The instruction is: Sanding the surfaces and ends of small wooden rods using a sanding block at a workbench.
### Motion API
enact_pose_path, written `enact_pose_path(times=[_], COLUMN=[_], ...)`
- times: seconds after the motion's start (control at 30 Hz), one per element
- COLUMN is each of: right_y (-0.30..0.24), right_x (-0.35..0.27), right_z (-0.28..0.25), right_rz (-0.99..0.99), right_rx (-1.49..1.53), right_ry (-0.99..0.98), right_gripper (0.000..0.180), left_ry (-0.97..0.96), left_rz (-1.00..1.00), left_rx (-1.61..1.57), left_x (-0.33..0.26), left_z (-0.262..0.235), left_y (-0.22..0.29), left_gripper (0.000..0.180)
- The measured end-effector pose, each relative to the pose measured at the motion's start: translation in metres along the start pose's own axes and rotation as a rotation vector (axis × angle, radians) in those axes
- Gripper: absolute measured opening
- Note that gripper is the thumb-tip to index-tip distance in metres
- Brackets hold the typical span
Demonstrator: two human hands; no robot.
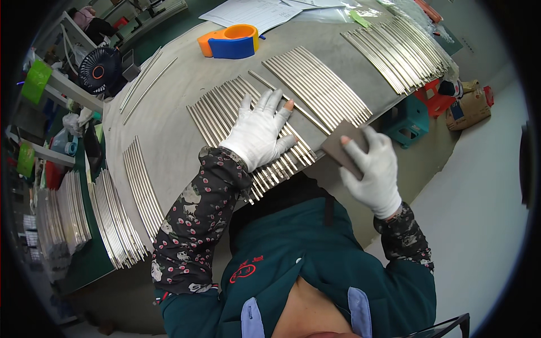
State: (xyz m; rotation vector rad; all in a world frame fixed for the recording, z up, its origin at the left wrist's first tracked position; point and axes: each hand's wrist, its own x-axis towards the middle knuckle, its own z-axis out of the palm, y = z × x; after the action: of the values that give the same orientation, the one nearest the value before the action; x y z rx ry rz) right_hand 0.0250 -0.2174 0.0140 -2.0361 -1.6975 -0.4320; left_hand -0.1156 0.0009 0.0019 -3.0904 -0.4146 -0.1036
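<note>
My left hand (256, 135), in a white glove with some fingertips bare, lies spread over a row of thin metal rods (211, 115). The rods' near ends stick out past the table's front edge, below the palm. A flat brown-grey pad (340, 143) is gripped in my gloved right hand (376, 174), at the table edge. The pad is close to the near ends of a second row of rods (315, 84); whether it touches them I cannot tell. One loose rod (298, 109) lies slantwise between the two rows.
Another bundle of rods (397, 53) lies at the far right, and more rods (141, 183) lie at the left. An orange and blue tape dispenser (231, 44) stands near papers (251, 14). A black fan (100, 71) is at the back left; stools (407, 121) stand beyond the right edge.
</note>
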Motion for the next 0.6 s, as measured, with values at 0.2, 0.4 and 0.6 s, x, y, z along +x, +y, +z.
enact_pose_path(times=[0.2, 0.4, 0.6], right_y=[-0.025, -0.013, 0.003], right_x=[-0.002, 0.003, 0.005], right_z=[0.002, -0.007, -0.006], right_rz=[-0.203, -0.075, 0.046], right_rx=[0.271, 0.098, -0.072], right_ry=[-0.123, 0.013, 0.091], right_gripper=[0.053, 0.055, 0.053], left_ry=[0.019, 0.038, 0.013], left_rz=[-0.001, -0.006, -0.023], left_rx=[-0.022, -0.025, -0.043], left_x=[0.005, 0.006, 0.005], left_z=[0.003, 0.006, 0.002], left_y=[0.002, 0.001, 0.002], left_gripper=[0.073, 0.073, 0.072])
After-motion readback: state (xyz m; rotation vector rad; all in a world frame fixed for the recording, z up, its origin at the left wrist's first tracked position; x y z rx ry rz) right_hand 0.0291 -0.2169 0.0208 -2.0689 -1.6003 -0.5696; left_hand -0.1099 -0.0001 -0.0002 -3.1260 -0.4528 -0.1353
